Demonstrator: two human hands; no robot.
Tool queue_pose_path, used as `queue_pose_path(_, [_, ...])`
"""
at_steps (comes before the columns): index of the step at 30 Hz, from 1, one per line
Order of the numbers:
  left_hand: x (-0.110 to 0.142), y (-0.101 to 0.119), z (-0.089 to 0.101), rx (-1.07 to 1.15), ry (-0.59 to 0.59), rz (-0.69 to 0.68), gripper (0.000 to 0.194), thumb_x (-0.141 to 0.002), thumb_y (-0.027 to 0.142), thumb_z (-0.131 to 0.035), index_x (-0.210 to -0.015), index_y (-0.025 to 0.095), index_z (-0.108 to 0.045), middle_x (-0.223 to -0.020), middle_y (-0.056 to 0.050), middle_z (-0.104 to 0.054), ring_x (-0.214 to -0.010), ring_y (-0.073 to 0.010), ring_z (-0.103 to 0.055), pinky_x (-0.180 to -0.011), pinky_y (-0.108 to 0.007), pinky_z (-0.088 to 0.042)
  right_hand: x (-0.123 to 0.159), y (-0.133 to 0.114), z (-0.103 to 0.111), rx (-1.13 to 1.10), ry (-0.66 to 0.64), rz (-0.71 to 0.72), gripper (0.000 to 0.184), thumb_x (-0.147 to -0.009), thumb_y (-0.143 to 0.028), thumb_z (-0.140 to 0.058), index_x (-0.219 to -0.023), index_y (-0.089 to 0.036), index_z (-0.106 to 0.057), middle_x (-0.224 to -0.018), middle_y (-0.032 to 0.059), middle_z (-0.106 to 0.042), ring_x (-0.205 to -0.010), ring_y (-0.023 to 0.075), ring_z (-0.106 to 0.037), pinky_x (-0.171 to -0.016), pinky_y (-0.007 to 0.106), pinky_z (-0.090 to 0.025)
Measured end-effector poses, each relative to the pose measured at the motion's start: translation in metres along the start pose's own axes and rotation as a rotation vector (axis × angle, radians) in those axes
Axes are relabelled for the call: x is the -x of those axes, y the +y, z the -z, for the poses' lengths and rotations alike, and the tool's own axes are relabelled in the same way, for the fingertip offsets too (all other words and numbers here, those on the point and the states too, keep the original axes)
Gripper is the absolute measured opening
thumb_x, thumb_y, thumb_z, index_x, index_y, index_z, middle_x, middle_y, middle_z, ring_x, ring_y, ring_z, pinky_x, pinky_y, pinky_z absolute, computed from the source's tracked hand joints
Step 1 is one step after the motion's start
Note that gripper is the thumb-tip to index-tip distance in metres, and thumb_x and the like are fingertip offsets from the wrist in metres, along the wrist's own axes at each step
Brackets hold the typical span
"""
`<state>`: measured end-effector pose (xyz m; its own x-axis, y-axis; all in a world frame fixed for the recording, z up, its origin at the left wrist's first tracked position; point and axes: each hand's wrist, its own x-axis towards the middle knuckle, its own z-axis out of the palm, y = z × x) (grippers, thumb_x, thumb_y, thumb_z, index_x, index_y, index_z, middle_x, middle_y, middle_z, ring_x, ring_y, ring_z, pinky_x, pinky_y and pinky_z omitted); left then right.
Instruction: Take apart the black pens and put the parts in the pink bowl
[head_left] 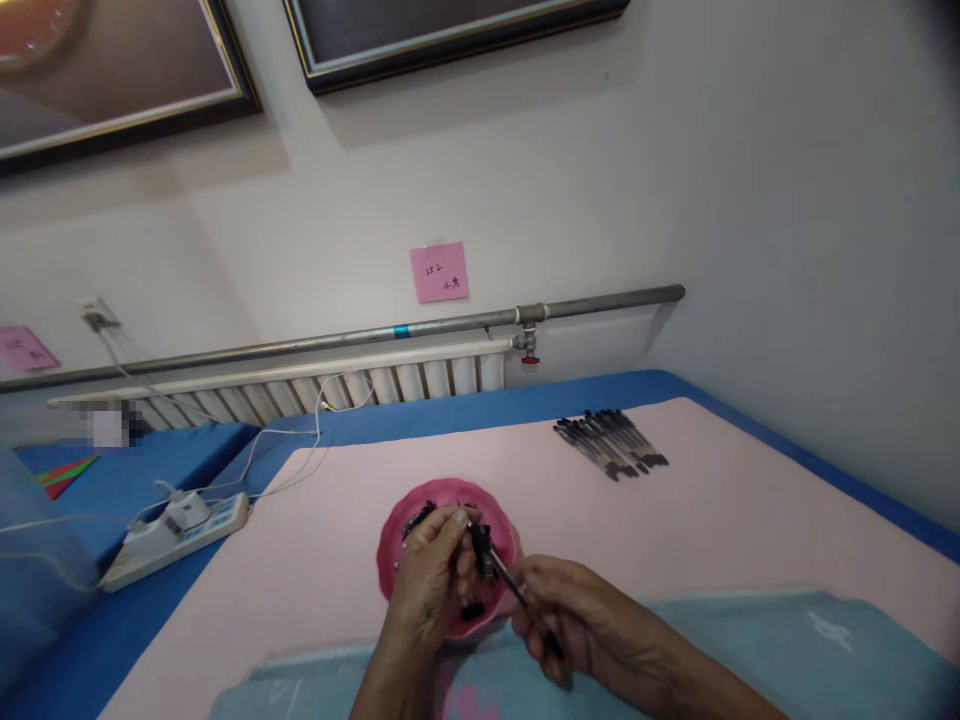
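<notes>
Pen point(509, 577) slants btwn hands by bowl's point(385, 550) R side, long axis up-left to down-right: far end at L hand point(427, 575), near end in R hand point(585, 612). R grip clamped on pen; L grip at tip, can't tell if closed.

Our left hand point(431, 575): bare, just past six o'clock; we see a short thumbnail point(460, 517).
Our left forearm point(391, 682): bare as far as we see it, between six and seven o'clock.
Our right hand point(581, 615): bare, near five o'clock.
Our right forearm point(709, 682): bare, widening from the wrist, between four and five o'clock.
</notes>
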<state>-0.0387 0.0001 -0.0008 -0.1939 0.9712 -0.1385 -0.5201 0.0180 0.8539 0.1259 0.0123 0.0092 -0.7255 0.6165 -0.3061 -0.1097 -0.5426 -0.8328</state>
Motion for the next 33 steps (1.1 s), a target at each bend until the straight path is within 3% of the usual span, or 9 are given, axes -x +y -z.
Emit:
queue_pose_path(3, [0.0, 0.001, 0.0, -0.012, 0.005, -0.009, 0.032, -0.064, 0.04, -0.07, -0.078, 0.013, -0.059, -0.044, 0.008, -0.045, -0.029, -0.0011, -0.031, -0.029, -0.013, -0.021, 0.0, 0.001, -0.002, 0.006, -0.004, 0.006, 0.027, -0.074, -0.04, -0.055, -0.063, -0.016, -0.05, -0.056, 0.0001, -0.057, -0.043, 0.0083, -0.049, -0.041, 0.02, -0.033])
queue_pose_path(8, [0.001, 0.001, -0.002, -0.031, 0.015, -0.001, 0.033, -0.064, 0.041, -0.069, -0.078, 0.012, -0.06, -0.042, 0.008, -0.044, -0.028, -0.0016, -0.03, -0.028, -0.014, -0.022, -0.001, 0.0, 0.003, 0.041, -0.024, 0.05, 0.016, -0.064, -0.027, -0.063, -0.069, -0.016, -0.053, -0.05, -0.0051, -0.049, -0.043, 0.0061, -0.041, -0.042, 0.019, -0.029])
queue_pose_path(13, [0.002, 0.0, -0.005, -0.055, 0.054, -0.004, 0.033, -0.064, 0.045, -0.068, -0.066, 0.016, -0.053, -0.035, 0.01, -0.04, -0.026, -0.0024, -0.027, -0.027, -0.015, -0.019, -0.001, -0.002, 0.004, 0.268, 0.104, 0.069, 0.011, -0.061, -0.023, -0.061, -0.064, -0.015, -0.053, -0.049, -0.0051, -0.049, -0.045, 0.0063, -0.038, -0.042, 0.02, -0.025])
queue_pose_path(16, [0.0, 0.003, -0.001, -0.052, 0.136, -0.045, 0.04, -0.064, 0.045, -0.067, -0.055, 0.019, -0.039, -0.033, 0.011, -0.035, -0.026, -0.002, -0.024, -0.029, -0.015, -0.017, 0.001, -0.002, 0.0, 0.376, 0.198, 0.084, 0.011, -0.056, -0.015, -0.061, -0.062, -0.017, -0.052, -0.048, -0.0077, -0.047, -0.045, 0.0058, -0.038, -0.045, 0.019, -0.026])
queue_pose_path(20, [-0.004, 0.012, 0.014, -0.121, 0.298, -0.131, 0.04, -0.062, 0.043, -0.069, -0.055, 0.019, -0.038, -0.036, 0.012, -0.033, -0.03, -0.0025, -0.025, -0.032, -0.016, -0.018, 0.001, -0.004, -0.001, 0.507, 0.219, 0.044, 0.01, -0.057, -0.012, -0.059, -0.06, -0.018, -0.052, -0.044, -0.0088, -0.043, -0.042, 0.0055, -0.035, -0.043, 0.02, -0.023])
queue_pose_path(25, [-0.004, 0.021, 0.029, -0.517, 0.424, -0.169, 0.034, -0.066, 0.046, -0.063, -0.053, 0.019, -0.047, -0.04, 0.008, -0.04, -0.038, -0.0076, -0.034, -0.038, -0.019, -0.025, -0.002, -0.003, 0.009, 0.517, 0.244, 0.072, 0.005, -0.067, -0.022, -0.054, -0.064, -0.018, -0.052, -0.046, -0.0067, -0.046, -0.042, 0.0067, -0.036, -0.042, 0.02, -0.023])
queue_pose_path(29, [-0.004, 0.021, 0.027, -0.805, 0.412, -0.284, 0.023, -0.072, 0.041, -0.056, -0.068, 0.02, -0.065, -0.069, -0.003, -0.064, -0.069, -0.0181, -0.056, -0.06, -0.025, -0.039, -0.002, -0.004, 0.01, 0.527, 0.248, 0.117, 0.012, -0.071, -0.026, -0.052, -0.062, -0.018, -0.051, -0.047, -0.0065, -0.044, -0.043, 0.0068, -0.036, -0.042, 0.02, -0.024])
queue_pose_path(31, [-0.003, 0.018, 0.02, -0.757, 0.374, -0.289, 0.021, -0.07, 0.039, -0.059, -0.075, 0.021, -0.067, -0.079, -0.005, -0.066, -0.076, -0.0187, -0.057, -0.063, -0.025, -0.041, -0.002, -0.004, 0.009, 0.517, 0.239, 0.125, 0.013, -0.072, -0.028, -0.052, -0.063, -0.017, -0.051, -0.048, -0.0064, -0.044, -0.043, 0.007, -0.035, -0.043, 0.02, -0.024])
queue_pose_path(33, [0.0, 0.013, 0.01, -0.598, 0.249, -0.179, 0.025, -0.068, 0.041, -0.061, -0.078, 0.019, -0.066, -0.07, -0.003, -0.062, -0.062, -0.0139, -0.054, -0.053, -0.022, -0.039, -0.002, -0.004, 0.008, 0.496, 0.207, 0.124, 0.016, -0.072, -0.03, -0.052, -0.063, -0.017, -0.051, -0.048, -0.0059, -0.044, -0.044, 0.0074, -0.036, -0.043, 0.02, -0.025])
